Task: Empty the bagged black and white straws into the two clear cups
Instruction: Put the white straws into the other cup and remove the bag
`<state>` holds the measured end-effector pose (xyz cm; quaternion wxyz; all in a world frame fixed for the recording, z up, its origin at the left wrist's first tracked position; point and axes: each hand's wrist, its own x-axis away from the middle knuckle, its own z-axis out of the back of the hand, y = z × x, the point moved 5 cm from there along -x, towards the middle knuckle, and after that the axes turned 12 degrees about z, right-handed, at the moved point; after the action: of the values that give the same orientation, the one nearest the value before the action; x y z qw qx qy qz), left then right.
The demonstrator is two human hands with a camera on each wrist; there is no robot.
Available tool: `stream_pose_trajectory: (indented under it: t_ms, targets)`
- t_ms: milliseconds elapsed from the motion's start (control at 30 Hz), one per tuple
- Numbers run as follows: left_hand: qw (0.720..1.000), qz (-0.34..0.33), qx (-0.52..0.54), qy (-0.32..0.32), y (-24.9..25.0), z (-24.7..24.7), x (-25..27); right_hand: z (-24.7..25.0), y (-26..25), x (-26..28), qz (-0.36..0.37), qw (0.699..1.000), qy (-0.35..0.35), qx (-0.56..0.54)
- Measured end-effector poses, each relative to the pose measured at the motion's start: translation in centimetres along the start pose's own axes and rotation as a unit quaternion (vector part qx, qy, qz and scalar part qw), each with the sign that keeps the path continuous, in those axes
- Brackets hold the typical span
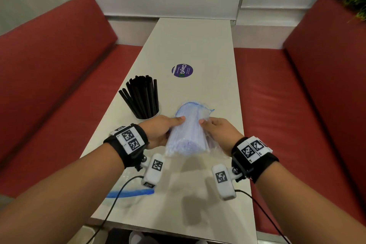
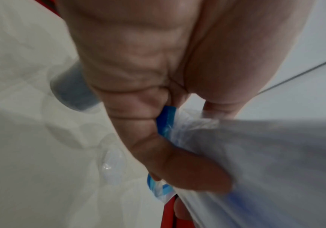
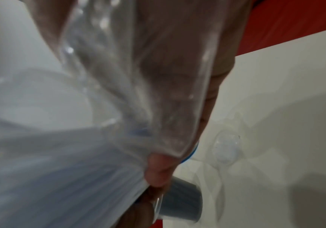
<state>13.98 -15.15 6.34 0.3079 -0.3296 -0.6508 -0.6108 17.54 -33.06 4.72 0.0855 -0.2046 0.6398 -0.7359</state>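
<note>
Both hands hold a bag of white straws above the table, beside a cup already filled with black straws.

Red benches (image 1: 59, 61) flank the long pale table (image 1: 198, 41), which runs away to a white wall. Above its near half, the clear bag of white straws (image 1: 188, 134) is held between the hands, its blue-edged mouth pointing to the far side. The left hand (image 1: 160, 130) grips the bag's left side, thumb on top and fingers curled into the plastic by the blue strip; the right hand (image 1: 219, 132) clamps the right side, pinching loose film. Just left of the bag stands a clear cup (image 1: 147, 114) packed with upright black straws (image 1: 142, 97). A second clear cup (image 3: 226, 149) stands empty on the table under the bag. An emptied blue-edged bag (image 1: 130, 193) lies at the near left, and a round purple sticker (image 1: 182, 70) sits farther along.
</note>
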Motion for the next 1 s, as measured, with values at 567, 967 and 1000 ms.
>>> stream_pose_trajectory:
  t_ms: [567, 967, 1000]
  targets:
    - [0.996, -0.05, 0.07, 0.03, 1.6, 2.9, 1.2, 4.6, -1.9, -0.7, -0.096, 0.982, 0.036, -0.159]
    - [0.886, -0.327, -0.227, 0.237, 1.8, 2.7, 4.1, 2.8, -4.9, 1.0, 0.206, 0.958, -0.08, 0.182]
    - [0.879, -0.338, -0.235, 0.241, 2.8, 2.5, 4.0, 2.5, -5.3, 0.6, 0.206, 0.949, -0.092, 0.218]
